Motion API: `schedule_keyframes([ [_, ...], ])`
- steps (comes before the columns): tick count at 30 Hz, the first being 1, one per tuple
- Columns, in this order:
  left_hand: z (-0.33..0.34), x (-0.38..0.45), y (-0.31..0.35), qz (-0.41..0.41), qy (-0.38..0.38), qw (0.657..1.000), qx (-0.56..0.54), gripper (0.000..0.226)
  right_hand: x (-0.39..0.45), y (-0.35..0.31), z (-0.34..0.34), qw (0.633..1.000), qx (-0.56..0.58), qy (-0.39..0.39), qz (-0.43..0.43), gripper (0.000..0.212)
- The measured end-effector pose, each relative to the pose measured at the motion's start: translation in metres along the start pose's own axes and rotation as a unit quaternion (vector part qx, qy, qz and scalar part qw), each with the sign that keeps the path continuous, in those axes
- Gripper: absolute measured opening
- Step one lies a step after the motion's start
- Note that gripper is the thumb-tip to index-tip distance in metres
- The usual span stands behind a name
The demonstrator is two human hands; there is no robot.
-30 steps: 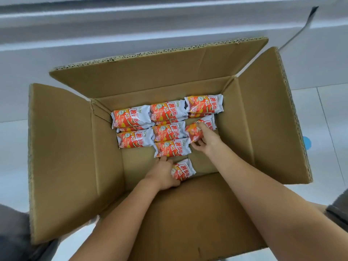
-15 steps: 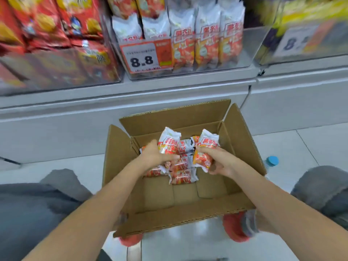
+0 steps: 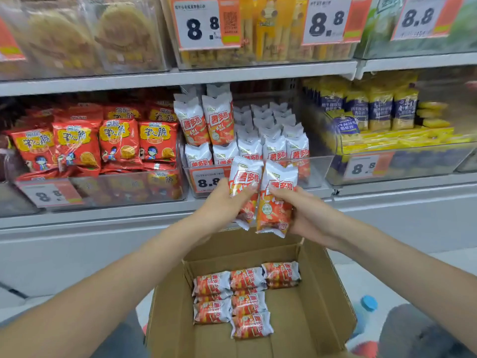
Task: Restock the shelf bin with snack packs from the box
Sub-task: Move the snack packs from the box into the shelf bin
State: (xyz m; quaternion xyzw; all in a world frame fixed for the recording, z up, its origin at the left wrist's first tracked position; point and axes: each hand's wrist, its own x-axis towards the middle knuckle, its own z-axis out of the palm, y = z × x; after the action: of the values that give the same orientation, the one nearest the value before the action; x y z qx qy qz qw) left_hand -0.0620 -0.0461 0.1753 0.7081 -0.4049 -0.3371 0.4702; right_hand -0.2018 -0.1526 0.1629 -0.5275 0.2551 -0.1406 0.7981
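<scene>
My left hand (image 3: 222,202) grips one white-and-orange snack pack (image 3: 245,177), held upright. My right hand (image 3: 307,213) grips a second snack pack (image 3: 275,205) right beside it. Both packs hang just in front of the clear shelf bin (image 3: 317,166), which holds several identical packs standing in rows. Below my hands the open cardboard box (image 3: 317,293) sits on the floor with several more packs (image 3: 232,295) lying flat at its far left side.
A bin of red snack bags (image 3: 103,143) stands left of the target bin, a bin of yellow-blue packs (image 3: 382,117) to the right. A price tag (image 3: 206,180) hangs on the target bin's front. A blue-capped bottle (image 3: 366,306) stands right of the box.
Both hands picked a pack each from inside the box and lifted them up to the front of the shelf bin. My view rose from the box to the shelves.
</scene>
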Motion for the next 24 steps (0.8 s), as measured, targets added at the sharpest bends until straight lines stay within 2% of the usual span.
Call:
schedule_keyframes([
  [2, 0.001, 0.005, -0.003, -0.007, 0.018, 0.998, -0.065, 0.019, 0.007, -0.007, 0.006, 0.999, -0.032, 0.006, -0.038, 0.061],
  [6, -0.002, 0.016, -0.013, -0.039, 0.060, 0.987, -0.142, 0.043, 0.023, -0.016, 0.011, 0.986, -0.135, 0.069, -0.071, 0.068],
  [8, -0.004, 0.023, -0.012, -0.030, 0.072, 0.985, -0.156, 0.038, 0.033, -0.029, 0.009, 0.977, -0.145, 0.129, -0.092, 0.060],
  [11, -0.004, 0.034, -0.007, 0.001, 0.093, 0.984, -0.150, 0.030, 0.060, -0.064, 0.000, 0.966, -0.090, 0.192, -0.146, 0.046],
  [13, -0.004, 0.040, -0.006, 0.021, 0.116, 0.987, -0.107, 0.026, 0.085, -0.086, -0.007, 0.952, -0.111, 0.212, -0.192, 0.032],
  [15, -0.005, 0.042, -0.007, 0.030, 0.120, 0.989, -0.084, 0.024, 0.111, -0.101, -0.011, 0.946, -0.127, 0.218, -0.202, 0.026],
  [19, -0.012, 0.045, 0.000, 0.049, 0.120, 0.988, -0.086, 0.020, 0.164, -0.117, -0.024, 0.946, -0.105, 0.232, -0.200, 0.039],
  [22, -0.018, 0.057, 0.004, 0.052, 0.147, 0.983, -0.095, 0.017, 0.197, -0.125, -0.028, 0.937, -0.109, 0.245, -0.224, 0.054],
  [24, -0.019, 0.063, 0.003, 0.056, 0.166, 0.981, -0.086, 0.020, 0.214, -0.134, -0.028, 0.926, -0.113, 0.264, -0.244, 0.055],
])
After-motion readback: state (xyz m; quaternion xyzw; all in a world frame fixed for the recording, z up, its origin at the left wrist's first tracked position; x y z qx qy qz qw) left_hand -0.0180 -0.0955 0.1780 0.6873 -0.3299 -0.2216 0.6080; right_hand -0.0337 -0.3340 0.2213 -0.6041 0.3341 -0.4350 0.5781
